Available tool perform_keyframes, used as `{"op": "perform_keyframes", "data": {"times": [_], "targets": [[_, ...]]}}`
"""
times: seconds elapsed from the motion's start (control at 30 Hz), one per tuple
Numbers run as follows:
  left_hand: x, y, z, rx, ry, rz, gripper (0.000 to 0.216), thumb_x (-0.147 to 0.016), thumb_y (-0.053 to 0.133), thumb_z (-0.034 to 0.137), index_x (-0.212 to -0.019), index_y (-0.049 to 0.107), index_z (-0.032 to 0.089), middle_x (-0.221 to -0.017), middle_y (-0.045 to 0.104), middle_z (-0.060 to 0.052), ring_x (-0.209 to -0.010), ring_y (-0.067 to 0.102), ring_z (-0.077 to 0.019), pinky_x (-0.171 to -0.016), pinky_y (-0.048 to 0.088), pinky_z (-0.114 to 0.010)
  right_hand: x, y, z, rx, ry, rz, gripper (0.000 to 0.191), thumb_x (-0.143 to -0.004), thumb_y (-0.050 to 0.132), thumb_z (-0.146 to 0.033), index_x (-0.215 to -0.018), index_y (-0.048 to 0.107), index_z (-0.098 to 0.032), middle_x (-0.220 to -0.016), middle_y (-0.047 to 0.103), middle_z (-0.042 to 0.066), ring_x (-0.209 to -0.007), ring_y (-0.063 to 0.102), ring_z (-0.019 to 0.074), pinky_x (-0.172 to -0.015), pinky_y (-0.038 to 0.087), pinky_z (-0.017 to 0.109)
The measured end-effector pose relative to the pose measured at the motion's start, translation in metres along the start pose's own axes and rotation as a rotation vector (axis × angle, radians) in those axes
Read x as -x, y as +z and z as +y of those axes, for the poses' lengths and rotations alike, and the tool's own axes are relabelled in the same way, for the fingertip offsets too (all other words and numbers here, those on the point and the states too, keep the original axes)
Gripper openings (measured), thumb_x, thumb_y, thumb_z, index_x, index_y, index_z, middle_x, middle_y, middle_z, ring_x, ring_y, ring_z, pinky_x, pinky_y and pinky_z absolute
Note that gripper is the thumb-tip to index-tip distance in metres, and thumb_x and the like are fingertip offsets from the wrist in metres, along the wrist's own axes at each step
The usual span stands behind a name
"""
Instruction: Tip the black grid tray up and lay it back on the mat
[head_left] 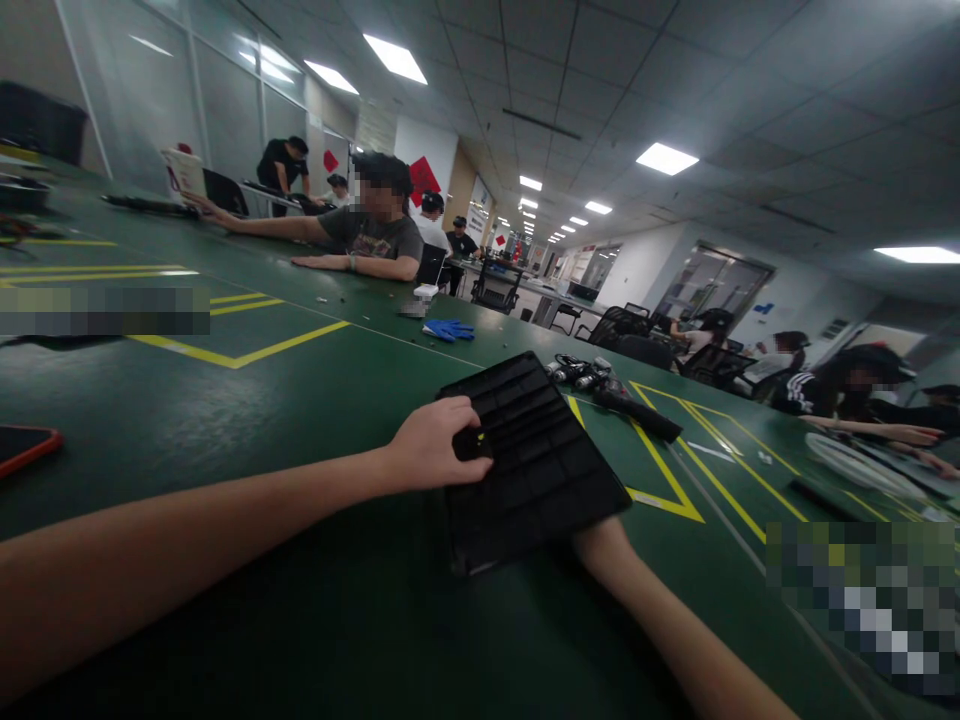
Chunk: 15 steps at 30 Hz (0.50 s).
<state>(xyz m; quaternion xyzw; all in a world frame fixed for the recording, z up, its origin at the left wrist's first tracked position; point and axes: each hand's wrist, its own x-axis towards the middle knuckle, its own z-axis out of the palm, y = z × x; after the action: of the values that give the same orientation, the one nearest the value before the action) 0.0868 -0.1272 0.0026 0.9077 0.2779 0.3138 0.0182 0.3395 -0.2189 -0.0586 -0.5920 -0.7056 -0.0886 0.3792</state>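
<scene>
A flat black rectangular tray [536, 450], its face split into rows of shallow compartments, is tilted above the green table in front of me. My right hand [600, 540] holds it from below at the lower right edge; the fingers are hidden behind it. Over the tray's left side, my left hand [442, 440] is closed, thumb and fingers curled round a small dark piece [472, 441] with a yellow-green spot. The piece is too dark to name, and I cannot tell whether it touches the tray.
Beyond the tray lie blue gloves [448, 330], a cluster of metal-and-black parts [581, 372] and a black tube-like tool [637, 410]. Yellow tape [236, 360] marks the green table [300, 400]. An orange-edged phone [26, 448] rests at left. Across the table sits a person [375, 235].
</scene>
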Motion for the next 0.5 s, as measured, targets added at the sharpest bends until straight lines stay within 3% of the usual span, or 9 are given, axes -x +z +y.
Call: {"op": "perform_keyframes", "data": {"times": [0.13,0.27,0.4,0.5], "targets": [[-0.018,0.000,-0.039,-0.252,-0.240,-0.004,0.036,-0.069,0.052,0.051,-0.073,0.059,0.016,-0.084,0.060,-0.007,-0.080,0.057,-0.0220,-0.065,0.044,-0.030,-0.011,-0.019,0.032,0.249,0.138,0.018,0.039,-0.084,0.042,-0.027,-0.121,0.051,-0.018,-0.102,0.058,0.013,-0.097,0.047,0.0270,-0.087,0.037,0.048],[-0.032,0.002,-0.080,-0.442,-0.432,-0.054,0.046,-0.069,0.048,0.054,-0.080,0.064,0.012,-0.090,0.062,-0.012,-0.085,0.059,-0.0268,-0.065,0.044,-0.032,-0.014,-0.032,0.065,0.587,0.259,-0.114,0.038,-0.085,0.040,-0.027,-0.120,0.054,-0.016,-0.104,0.059,0.015,-0.096,0.048,0.0269,-0.085,0.038,0.043],[-0.040,0.006,-0.104,-0.474,-0.631,-0.146,0.058,-0.069,0.044,0.057,-0.088,0.066,0.007,-0.095,0.063,-0.018,-0.088,0.059,-0.0304,-0.066,0.045,-0.033,-0.014,-0.032,0.070,0.698,0.317,-0.224,0.038,-0.087,0.037,-0.030,-0.119,0.054,-0.019,-0.103,0.060,0.013,-0.091,0.050,0.0263,-0.082,0.038,0.040],[-0.042,0.005,-0.110,-0.480,-0.687,-0.163,0.060,-0.073,0.040,0.056,-0.089,0.067,0.005,-0.095,0.063,-0.020,-0.089,0.059,-0.0312,-0.068,0.045,-0.034,-0.015,-0.029,0.066,0.731,0.270,-0.214,0.040,-0.086,0.037,-0.033,-0.119,0.054,-0.018,-0.107,0.059,0.013,-0.098,0.048,0.0287,-0.084,0.038,0.041]]}}
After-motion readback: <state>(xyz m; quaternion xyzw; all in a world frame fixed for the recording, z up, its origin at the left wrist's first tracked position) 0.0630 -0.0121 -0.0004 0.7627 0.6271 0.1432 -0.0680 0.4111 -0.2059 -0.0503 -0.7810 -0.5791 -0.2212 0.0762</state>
